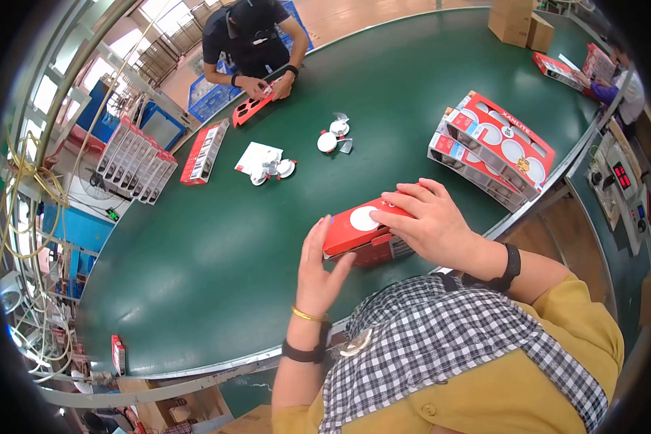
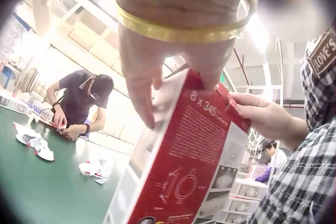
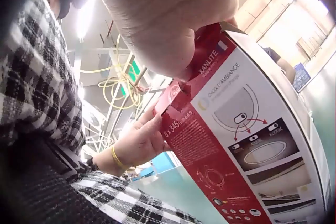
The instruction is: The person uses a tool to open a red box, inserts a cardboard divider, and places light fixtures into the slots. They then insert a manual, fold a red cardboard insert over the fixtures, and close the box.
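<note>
A red and white lamp carton (image 1: 345, 234) stands close to the table's near edge, in front of the checked apron. My left hand (image 1: 320, 271) grips its left end, with the thumb on the near side and the fingers along the far side. Over the right part of the top lies my right hand (image 1: 430, 224), its fingers bent across the carton's edge. In the left wrist view the carton's printed side (image 2: 194, 155) faces the camera, with "8 x 345 lumens" on it. Red flaps (image 3: 173, 98) show between the two hands in the right wrist view.
Stacked red cartons (image 1: 510, 141) stand at the right. White round lamps (image 1: 328, 141) and more lamps (image 1: 282, 169) lie mid-table on the green surface (image 1: 195, 267). Across the table a person (image 1: 249, 43) handles a red cardboard insert (image 1: 247, 110), near another carton (image 1: 204, 152).
</note>
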Available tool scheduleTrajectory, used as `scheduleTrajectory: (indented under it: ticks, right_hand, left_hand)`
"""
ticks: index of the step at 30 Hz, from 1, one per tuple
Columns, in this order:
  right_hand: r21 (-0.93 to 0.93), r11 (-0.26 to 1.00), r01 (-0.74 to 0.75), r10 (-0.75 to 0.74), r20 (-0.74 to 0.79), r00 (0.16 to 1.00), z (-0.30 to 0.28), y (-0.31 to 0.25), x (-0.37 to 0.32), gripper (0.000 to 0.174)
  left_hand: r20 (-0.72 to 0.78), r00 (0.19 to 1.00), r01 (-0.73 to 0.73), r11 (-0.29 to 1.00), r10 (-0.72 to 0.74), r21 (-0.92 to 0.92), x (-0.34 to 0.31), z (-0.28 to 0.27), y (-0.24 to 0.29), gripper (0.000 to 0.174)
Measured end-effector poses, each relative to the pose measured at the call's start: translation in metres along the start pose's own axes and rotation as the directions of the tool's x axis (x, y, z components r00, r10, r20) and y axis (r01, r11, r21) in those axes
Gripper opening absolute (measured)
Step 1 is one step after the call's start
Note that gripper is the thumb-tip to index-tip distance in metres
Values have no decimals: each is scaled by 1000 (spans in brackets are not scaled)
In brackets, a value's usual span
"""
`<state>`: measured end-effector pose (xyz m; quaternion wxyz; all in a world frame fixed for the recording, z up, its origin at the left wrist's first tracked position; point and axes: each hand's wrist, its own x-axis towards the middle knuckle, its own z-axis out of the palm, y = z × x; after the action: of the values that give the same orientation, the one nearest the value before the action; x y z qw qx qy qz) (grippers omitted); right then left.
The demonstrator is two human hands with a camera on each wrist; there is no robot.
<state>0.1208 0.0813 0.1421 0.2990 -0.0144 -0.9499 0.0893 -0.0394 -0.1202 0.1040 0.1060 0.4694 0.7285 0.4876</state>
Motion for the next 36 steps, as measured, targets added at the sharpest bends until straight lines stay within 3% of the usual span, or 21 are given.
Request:
scheduleTrajectory:
  ticks: [1,5,7,10,11,14,19,24,27,29,33,36]
  right_hand:
    - [-13,999,35,-35,-13,999,0,0,-2,45]
    - [-1,997,73,-73,-3,997,0,5,-10,47]
    - [278,958,66,-83,50,995,-5,17,-16,45]
    - [236,971,-24,11,55,998,-23,29,-21,43]
    - [299,947,-118,92,100,991,-22,33,-25,42]
    - [428,877,-219,202,85,976,-13,31,-31,43]
    - [398,896,-198,205,26,978,-1,32,-34,42]
    - [347,937,-23,13,32,999,-4,38,-38,52]
    - [349,937,-9,-13,59,998,-2,42,-40,59]
    - [344,939,-9,-4,38,999,3,45,-43,59]
    - [331,943,29,-15,-46,999,15,49,-44,56]
    - [251,967,27,-8,-74,997,13,44,-44,53]
  left_hand:
    - [25,996,-85,988,82,131,3,-10,-2,64]
    - [124,952,-294,949,281,113,10,-27,1,48]
    - [169,944,-304,946,283,116,13,-33,5,46]
    - [218,934,-315,941,283,126,20,-42,8,42]
    - [227,933,-316,939,281,137,22,-44,9,41]
    - [253,930,-303,947,268,111,25,-45,11,39]
    - [261,919,-331,938,296,99,32,-49,0,40]
    - [282,926,-274,961,252,39,37,-53,-5,40]
    - [303,919,-260,965,251,-11,37,-51,-9,42]
    - [284,855,-491,854,435,171,37,-47,-8,45]
    - [212,838,-545,783,503,299,25,-31,-35,48]
    - [212,828,-561,768,519,310,40,-34,-9,54]
